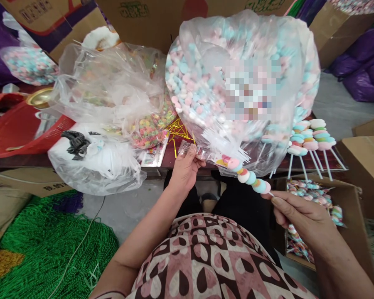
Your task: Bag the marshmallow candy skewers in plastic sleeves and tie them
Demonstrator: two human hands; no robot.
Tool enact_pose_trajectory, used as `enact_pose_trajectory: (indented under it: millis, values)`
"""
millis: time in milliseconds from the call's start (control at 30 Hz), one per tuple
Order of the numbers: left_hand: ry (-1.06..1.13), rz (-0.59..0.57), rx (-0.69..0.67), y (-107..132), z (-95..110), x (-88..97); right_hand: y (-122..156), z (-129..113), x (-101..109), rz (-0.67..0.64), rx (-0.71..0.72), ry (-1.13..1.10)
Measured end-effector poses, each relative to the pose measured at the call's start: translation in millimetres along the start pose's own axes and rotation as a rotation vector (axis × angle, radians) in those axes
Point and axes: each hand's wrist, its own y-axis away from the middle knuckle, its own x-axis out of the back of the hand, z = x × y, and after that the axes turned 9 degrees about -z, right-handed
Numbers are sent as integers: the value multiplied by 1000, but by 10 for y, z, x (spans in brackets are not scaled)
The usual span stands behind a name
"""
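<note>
Between the thumb and fingers of my right hand [302,211] is the white stick of a marshmallow skewer [251,178], threaded with pink, blue, white and orange-green pieces. The skewer slants up and left, its tip at the near end of a small clear printed wrapper [210,155]. My left hand [187,168] pinches the wrapper's other end over the table edge. Whether the tip is inside the wrapper I cannot tell. Right of the big bag, several finished skewers [322,139] lie with sticks pointing toward me.
A big clear bag of marshmallows [190,79] fills the table's middle. Bags of ring-shaped gummies [148,128], gold twist ties [179,129] and a red basket [25,133] are to the left. Below right, a cardboard box [355,224] holds wrapped skewers. Green cord [71,232] heaps at lower left.
</note>
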Motion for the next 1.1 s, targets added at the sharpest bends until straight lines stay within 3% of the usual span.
enact_pose_trajectory:
  millis: [200, 367, 533, 733, 867, 1000, 1100]
  values:
    - [0, 26, -1, -10, -1, 9, 79, -79, -22, -76, -109, 15]
    - [-33, 10, -12, -3, -19, -1, 62, -68, 29, -71, -70, -13]
    - [-67, 5, -33, -5, -5, -11, 7, 31, 71, -158, -23, 48]
    - [-122, 23, -57, 0, 17, -35, -27, 1, 9, 35, 58, 87]
    - [-118, 17, -63, -4, 21, -31, -48, -40, -27, -60, 87, 72]
    - [-126, 13, -69, -5, 30, -26, -55, -62, -32, -44, 67, 69]
    - [-108, 11, -69, 3, 30, -41, -48, -89, -52, -131, 77, 98]
